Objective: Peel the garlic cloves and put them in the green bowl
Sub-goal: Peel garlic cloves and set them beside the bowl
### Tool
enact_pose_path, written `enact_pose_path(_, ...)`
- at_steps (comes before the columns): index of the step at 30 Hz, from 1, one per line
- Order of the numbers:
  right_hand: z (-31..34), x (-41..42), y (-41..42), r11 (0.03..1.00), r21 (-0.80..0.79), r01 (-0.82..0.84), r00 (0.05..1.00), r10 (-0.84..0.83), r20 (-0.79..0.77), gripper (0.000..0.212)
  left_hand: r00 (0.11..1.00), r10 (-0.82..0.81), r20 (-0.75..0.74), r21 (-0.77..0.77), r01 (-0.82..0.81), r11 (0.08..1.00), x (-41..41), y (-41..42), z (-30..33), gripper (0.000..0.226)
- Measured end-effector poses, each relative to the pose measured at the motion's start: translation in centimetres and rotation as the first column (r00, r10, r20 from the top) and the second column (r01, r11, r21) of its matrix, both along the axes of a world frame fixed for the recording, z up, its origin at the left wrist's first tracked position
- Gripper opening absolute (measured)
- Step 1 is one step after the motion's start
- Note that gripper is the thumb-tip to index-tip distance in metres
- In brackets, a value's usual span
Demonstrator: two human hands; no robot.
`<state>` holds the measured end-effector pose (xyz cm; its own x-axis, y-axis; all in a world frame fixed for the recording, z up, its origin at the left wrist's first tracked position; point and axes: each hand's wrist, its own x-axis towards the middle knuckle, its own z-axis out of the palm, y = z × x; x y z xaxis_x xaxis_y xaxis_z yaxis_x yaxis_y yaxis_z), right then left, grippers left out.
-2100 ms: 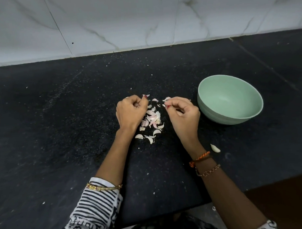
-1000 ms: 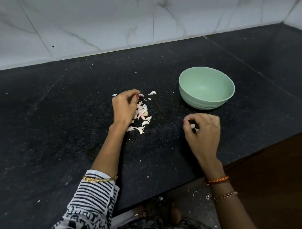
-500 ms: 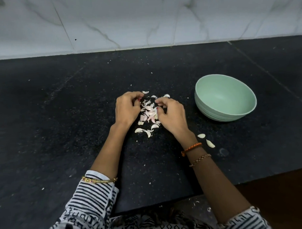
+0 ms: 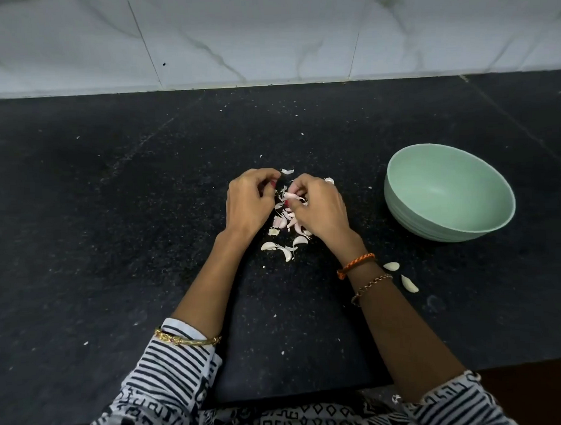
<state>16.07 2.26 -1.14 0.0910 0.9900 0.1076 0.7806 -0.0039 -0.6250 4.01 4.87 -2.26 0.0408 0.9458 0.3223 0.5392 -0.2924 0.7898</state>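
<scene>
Both hands sit mid-frame over the garlic pile, knuckles up, close together but not touching. Right hand has fingers curled, pinching a pinkish garlic clove at the fingertips, just above the pile. Left hand is curled too, fingertips turned toward the clove; can't tell if it actually touches or holds anything.

Pile of skins and cloves lies on the black surface directly beneath and between the hands, pink and white bits mixed. A few whitish cloves sit at the lower edge of the pile, toward the bottom of the frame. One loose piece lies just above the left hand's fingertips.

Two peeled cloves lie on the surface right of the right wrist, lower right of centre, near each other but apart; second one slightly lower.

Green bowl stands upright at right of frame, well apart from the pile, nothing visible inside it.

Right wrist carries an orange braided band and a bead chain. Left forearm has a gold bangle at the cuff of a black-and-white striped sleeve. White marble-look tile wall runs across the top of the frame.
</scene>
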Motion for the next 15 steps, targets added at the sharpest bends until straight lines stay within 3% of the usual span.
enact_pose_path(6, -0.1, 0.3, -0.1, 0.991, 0.091, 0.097, 0.856, -0.036, -0.516, 0.011, 0.964, -0.037, 0.262, -0.122, 0.071, 0.99, 0.6, -0.4, 0.6, 0.012)
enact_pose_path(11, -0.5, 0.3, -0.2, 0.98, 0.144, 0.138, 0.722, 0.0, -0.692, 0.012, 0.889, -0.078, 0.452, -0.144, 0.159, 0.977, 1.2, -0.5, 0.5, 0.011)
enact_pose_path(15, -0.6, 0.4, -0.2, 0.977, 0.137, 0.165, 0.61, 0.008, -0.792, 0.011, 0.865, -0.042, 0.499, -0.159, 0.14, 0.977, 1.7, -0.7, 0.6, 0.013)
